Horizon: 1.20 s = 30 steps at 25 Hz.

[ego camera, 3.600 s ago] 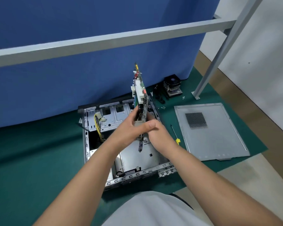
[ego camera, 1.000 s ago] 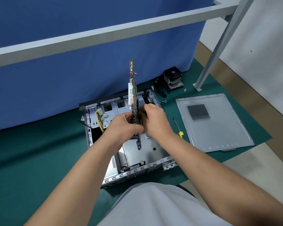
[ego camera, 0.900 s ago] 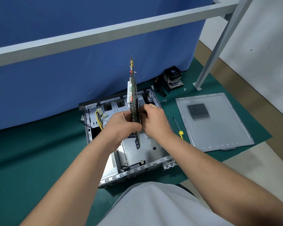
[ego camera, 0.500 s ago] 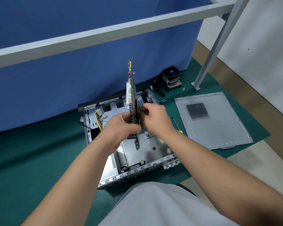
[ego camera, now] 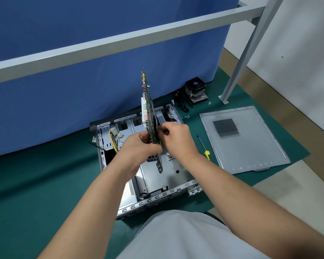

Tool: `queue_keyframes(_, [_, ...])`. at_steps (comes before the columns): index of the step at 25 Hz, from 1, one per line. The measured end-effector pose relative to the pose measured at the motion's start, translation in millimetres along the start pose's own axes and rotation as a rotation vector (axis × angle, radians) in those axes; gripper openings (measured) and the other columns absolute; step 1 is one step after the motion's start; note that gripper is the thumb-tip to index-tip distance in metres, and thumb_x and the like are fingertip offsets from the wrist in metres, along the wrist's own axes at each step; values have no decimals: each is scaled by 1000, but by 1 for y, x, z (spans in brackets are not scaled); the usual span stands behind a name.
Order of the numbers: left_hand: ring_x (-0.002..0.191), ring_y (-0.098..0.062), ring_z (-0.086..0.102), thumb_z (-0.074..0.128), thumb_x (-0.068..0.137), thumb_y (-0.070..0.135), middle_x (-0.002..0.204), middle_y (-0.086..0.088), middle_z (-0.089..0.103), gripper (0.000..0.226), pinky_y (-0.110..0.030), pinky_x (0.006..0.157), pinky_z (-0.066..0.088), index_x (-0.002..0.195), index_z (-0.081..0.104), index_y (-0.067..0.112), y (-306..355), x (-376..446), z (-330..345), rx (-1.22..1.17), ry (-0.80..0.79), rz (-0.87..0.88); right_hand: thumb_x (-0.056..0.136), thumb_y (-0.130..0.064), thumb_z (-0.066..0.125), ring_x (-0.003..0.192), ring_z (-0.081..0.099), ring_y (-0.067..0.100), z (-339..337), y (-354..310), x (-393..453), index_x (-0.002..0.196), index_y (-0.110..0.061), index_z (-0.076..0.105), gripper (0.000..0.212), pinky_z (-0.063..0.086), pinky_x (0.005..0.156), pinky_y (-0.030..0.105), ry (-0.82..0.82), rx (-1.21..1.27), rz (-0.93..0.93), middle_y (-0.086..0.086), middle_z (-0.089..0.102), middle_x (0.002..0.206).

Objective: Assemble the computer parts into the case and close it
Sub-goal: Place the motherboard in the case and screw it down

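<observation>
- Head view: motherboard [ego camera: 149,109] held on edge, nearly upright, above the open computer case [ego camera: 144,165], seen edge-on so that its faces stay mostly hidden.
- Left hand [ego camera: 138,148] curled round the board's left face at its lower middle, fingers wrapped against it.
- Right hand [ego camera: 176,139] against the board's right face at the same height, fingertips bent in and pinching at its edge; possibly working at something small there, too hidden to tell.
- Board's top end pointing up and far, in front of the blue curtain [ego camera: 82,53]; its bottom end hanging below the hands, over the case's bare metal floor, apparently clear of it.
- Case lying on its side on the green mat [ego camera: 36,184], opening upward, yellow cable bundle [ego camera: 113,137] inside its far-left corner.
- Grey side panel [ego camera: 247,143] flat on the mat to the right of the case, vent grille facing up.
- Screwdriver [ego camera: 204,148] with yellow handle on the mat between case and panel, apart from both.
- CPU cooler [ego camera: 195,90] at the far edge of the mat near the curtain's foot, black cables [ego camera: 181,103] just left of it.
- Small pale screws [ego camera: 187,116] scattered on the mat, some just beyond the case's far-right corner, others to the right of the cooler.
- Grey metal frame bar [ego camera: 120,42] crossing the upper view, its leg [ego camera: 241,62] bolted down at far right.
</observation>
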<state>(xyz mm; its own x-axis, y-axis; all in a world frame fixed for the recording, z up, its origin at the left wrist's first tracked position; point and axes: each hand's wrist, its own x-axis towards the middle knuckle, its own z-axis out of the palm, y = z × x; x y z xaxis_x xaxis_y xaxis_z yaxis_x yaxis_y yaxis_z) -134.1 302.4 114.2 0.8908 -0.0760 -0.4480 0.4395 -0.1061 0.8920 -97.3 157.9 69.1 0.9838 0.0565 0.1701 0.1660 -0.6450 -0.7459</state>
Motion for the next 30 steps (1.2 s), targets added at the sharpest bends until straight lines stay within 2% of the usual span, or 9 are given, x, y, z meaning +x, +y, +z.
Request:
queue_keyframes(3, [86,-16,74,75,74,-12,94,-6,79,29,-21,73,56,85,78,15,0,0,0,1,-3,1,93,-13,68,81,66,24,2,2,-1,99,-9,78,12,55,73,37,30,-21,-35,8,74,92])
queue_keyframes(6, [90,-21,74,73,75,-12,96,-9,79,28,-29,84,58,87,77,14,-1,2,0,0,5,2,92,-10,67,79,67,27,6,1,-2,98,-7,77,12,54,70,36,69,-48,-71,10,74,90])
queue_keyframes(11, [88,-20,71,70,76,-12,100,-15,77,28,-33,86,57,92,76,10,0,4,1,6,7,1,92,-11,66,76,65,28,10,1,0,95,-7,76,11,52,65,35,88,-81,-70,10,73,88])
queue_keyframes(14, [86,-20,72,69,77,-10,97,-12,78,27,-23,71,56,95,76,10,1,4,0,6,8,-10,94,-14,64,76,64,27,11,0,1,95,-8,75,13,52,64,35,70,-108,-67,9,72,88])
queue_keyframes(16, [88,-21,73,70,77,-9,98,-11,78,27,-23,72,57,97,76,9,1,4,0,2,7,-17,94,-15,63,75,64,27,12,-1,1,95,-8,75,13,52,64,35,70,-121,-65,9,71,89])
queue_keyframes(20, [76,-14,71,70,77,-10,93,-9,78,26,-16,58,51,94,76,9,2,2,1,-3,5,-24,95,-15,62,77,63,29,11,-3,2,96,-6,73,14,51,64,36,51,-153,-67,10,70,90])
queue_keyframes(24, [93,-26,75,70,76,-11,99,-13,78,28,-21,70,59,97,76,7,2,1,0,4,6,-21,96,-15,61,80,64,29,6,-4,2,98,-6,73,15,51,68,37,29,-151,-68,10,71,93])
queue_keyframes(28, [103,-29,72,71,77,-11,101,-11,78,29,-28,85,60,98,76,8,3,-1,3,15,6,-17,95,-12,59,81,63,31,5,-6,1,99,-4,72,16,46,65,33,14,-169,-40,13,70,95])
queue_keyframes(30, [104,-30,72,71,77,-10,101,-12,78,29,-34,92,57,98,76,9,3,-2,5,35,16,-20,95,-11,58,82,63,33,3,-6,0,98,-4,71,16,49,67,37,12,-160,-17,14,70,95])
